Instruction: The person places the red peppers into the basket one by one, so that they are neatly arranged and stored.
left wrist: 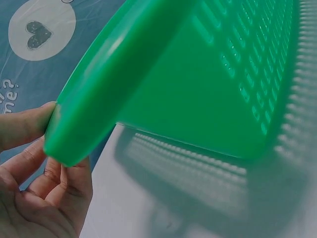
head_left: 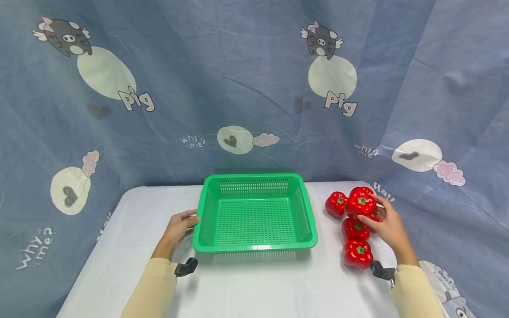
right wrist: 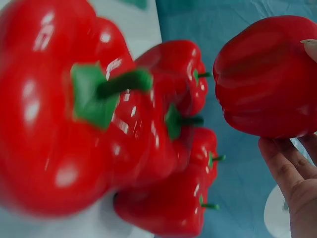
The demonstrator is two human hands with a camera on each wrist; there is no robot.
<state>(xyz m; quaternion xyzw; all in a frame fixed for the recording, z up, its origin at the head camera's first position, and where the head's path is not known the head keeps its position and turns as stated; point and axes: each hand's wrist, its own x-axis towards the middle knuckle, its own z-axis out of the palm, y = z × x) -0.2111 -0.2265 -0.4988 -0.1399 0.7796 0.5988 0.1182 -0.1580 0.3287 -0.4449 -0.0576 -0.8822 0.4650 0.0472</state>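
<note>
A green plastic basket (head_left: 254, 247) with slotted walls stands on the white table, and its inside holds nothing. At its left rim, my left hand (head_left: 180, 227) pinches the edge between thumb and fingers, as the left wrist view shows at the rim (left wrist: 84, 124). Over at the right, my right hand (head_left: 389, 223) grips a red bell pepper (head_left: 360, 201) with a green stem, lifted above the others. Several more red bell peppers (head_left: 358, 254) lie on the table below and beside that hand; the right wrist view shows the gripped pepper (right wrist: 267, 77) apart from them.
The white table (head_left: 262, 287) is backed by a blue cloth (head_left: 254, 88) printed with pigs and clouds. One pepper (head_left: 336, 204) sits left of the raised one, between it and the basket. Black wrist straps sit over both pale yellow sleeves (head_left: 153, 287).
</note>
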